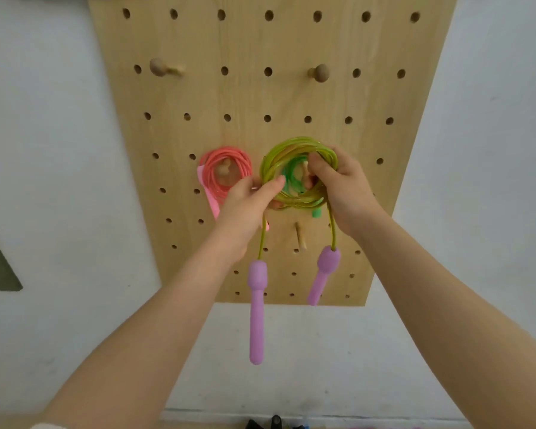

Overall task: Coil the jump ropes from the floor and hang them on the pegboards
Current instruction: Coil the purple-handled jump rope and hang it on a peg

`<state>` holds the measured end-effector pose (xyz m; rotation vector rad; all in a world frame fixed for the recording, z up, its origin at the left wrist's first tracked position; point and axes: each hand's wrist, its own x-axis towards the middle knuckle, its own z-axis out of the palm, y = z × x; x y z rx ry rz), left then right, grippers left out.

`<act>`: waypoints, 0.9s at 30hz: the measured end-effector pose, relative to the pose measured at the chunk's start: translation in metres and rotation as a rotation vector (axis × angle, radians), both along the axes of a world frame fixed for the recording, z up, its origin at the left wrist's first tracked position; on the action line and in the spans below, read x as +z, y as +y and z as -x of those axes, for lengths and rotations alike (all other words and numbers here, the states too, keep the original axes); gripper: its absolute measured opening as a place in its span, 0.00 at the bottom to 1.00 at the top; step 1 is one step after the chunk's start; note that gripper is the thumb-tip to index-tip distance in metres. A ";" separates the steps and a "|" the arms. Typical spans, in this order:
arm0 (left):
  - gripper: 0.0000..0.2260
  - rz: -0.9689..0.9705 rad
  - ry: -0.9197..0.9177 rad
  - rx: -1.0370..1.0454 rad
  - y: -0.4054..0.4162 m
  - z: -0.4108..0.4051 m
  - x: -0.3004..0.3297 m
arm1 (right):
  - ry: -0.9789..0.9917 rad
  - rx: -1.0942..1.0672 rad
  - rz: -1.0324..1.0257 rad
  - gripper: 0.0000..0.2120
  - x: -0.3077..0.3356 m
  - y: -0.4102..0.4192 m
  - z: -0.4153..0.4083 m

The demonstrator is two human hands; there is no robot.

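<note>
Your 2 forearms reached up and forward from the lower corners of the view, converging at mid-board. Your left hand [248, 209] was closed on the left and lower edge of the yellow-green rope coil [294, 171], thumb lying across the front of the strands. Your right hand [344, 187] was closed on the coil's right side, thumb hooked over the strands into the centre opening. Both hands gripped this coil and nothing else.

The coil was held against the wooden pegboard [273, 97], in front of a green rope [294, 178] already there. A peg tip showed through the coil's centre; whether the coil rested on that peg could not be told. Its 2 purple handles hung free below your hands: the left handle [257, 314] reached past the board's bottom edge, and the right handle [322, 277] ended about level with that edge, tilted.

A pink rope coil [226, 174] hung on a peg just left of your left hand, its outer strands close to your fingers. A bare angled peg [300, 239] stood between the 2 hanging cords, just beneath the coil. 2 round-headed pegs, the upper left peg [159, 67] and the upper right peg [320, 72], stood unused well above. White wall [492, 150] flanked the board on both sides. Room was tight left of and below the coil, open above.
</note>
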<state>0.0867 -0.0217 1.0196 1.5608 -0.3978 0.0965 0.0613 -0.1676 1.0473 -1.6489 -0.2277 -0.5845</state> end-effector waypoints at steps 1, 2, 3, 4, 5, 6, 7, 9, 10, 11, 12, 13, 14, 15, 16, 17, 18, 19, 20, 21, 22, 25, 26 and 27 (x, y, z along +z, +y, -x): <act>0.13 0.071 -0.038 0.024 -0.008 -0.005 0.006 | -0.007 0.010 -0.023 0.05 0.006 -0.006 -0.005; 0.11 0.138 -0.075 0.028 -0.017 -0.011 0.014 | -0.023 0.019 -0.053 0.03 0.013 -0.012 -0.009; 0.07 0.204 -0.109 0.015 -0.025 -0.017 0.023 | -0.047 0.026 -0.072 0.02 0.023 -0.019 -0.014; 0.03 0.241 -0.147 0.009 -0.034 -0.024 0.033 | -0.074 0.028 -0.073 0.01 0.033 -0.026 -0.018; 0.02 0.245 -0.189 0.015 -0.041 -0.031 0.045 | -0.102 0.025 -0.059 0.02 0.043 -0.033 -0.022; 0.01 0.222 -0.232 0.029 -0.048 -0.039 0.057 | -0.129 0.023 -0.042 0.03 0.054 -0.041 -0.026; 0.02 0.193 -0.270 0.036 -0.054 -0.047 0.069 | -0.151 0.023 -0.032 0.04 0.064 -0.048 -0.031; 0.02 0.132 -0.330 0.057 -0.065 -0.063 0.093 | -0.184 -0.001 0.003 0.04 0.084 -0.061 -0.044; 0.02 0.099 -0.350 0.070 -0.069 -0.070 0.104 | -0.189 -0.028 0.026 0.03 0.093 -0.066 -0.052; 0.03 0.067 -0.369 0.086 -0.072 -0.078 0.115 | -0.190 -0.052 0.042 0.03 0.101 -0.070 -0.060; 0.03 0.043 -0.389 0.103 -0.075 -0.085 0.126 | -0.186 -0.070 0.055 0.03 0.108 -0.074 -0.069; 0.03 0.019 -0.407 0.126 -0.076 -0.094 0.135 | -0.175 -0.086 0.068 0.04 0.115 -0.077 -0.079; 0.05 -0.006 -0.413 0.148 -0.078 -0.102 0.142 | -0.162 -0.110 0.086 0.07 0.121 -0.079 -0.088; 0.06 -0.034 -0.407 0.163 -0.078 -0.112 0.148 | -0.150 -0.137 0.112 0.09 0.126 -0.080 -0.096; 0.08 -0.066 -0.392 0.173 -0.079 -0.121 0.152 | -0.142 -0.167 0.151 0.10 0.129 -0.082 -0.105; 0.10 -0.109 -0.378 0.189 -0.080 -0.131 0.152 | -0.140 -0.208 0.216 0.09 0.130 -0.084 -0.114; 0.12 -0.155 -0.366 0.204 -0.081 -0.141 0.151 | -0.140 -0.264 0.317 0.08 0.129 -0.086 -0.121; 0.16 -0.196 -0.357 0.218 -0.082 -0.150 0.147 | -0.129 -0.331 0.443 0.09 0.125 -0.087 -0.128; 0.19 -0.217 -0.359 0.231 -0.084 -0.156 0.142 | -0.120 -0.398 0.561 0.12 0.119 -0.088 -0.133; 0.21 -0.223 -0.387 0.249 -0.085 -0.160 0.135 | -0.121 -0.453 0.650 0.15 0.111 -0.089 -0.136; 0.21 -0.235 -0.451 0.276 -0.088 -0.162 0.129 | -0.134 -0.496 0.711 0.17 0.105 -0.088 -0.138; 0.20 -0.410 -0.654 0.456 -0.097 -0.162 0.113 | -0.130 -0.658 0.869 0.17 0.095 -0.079 -0.142; 0.21 -0.518 -0.688 0.555 -0.099 -0.160 0.109 | -0.106 -0.723 0.934 0.18 0.095 -0.078 -0.142; 0.22 -0.625 -0.713 0.643 -0.099 -0.158 0.105 | -0.077 -0.778 1.004 0.18 0.094 -0.078 -0.142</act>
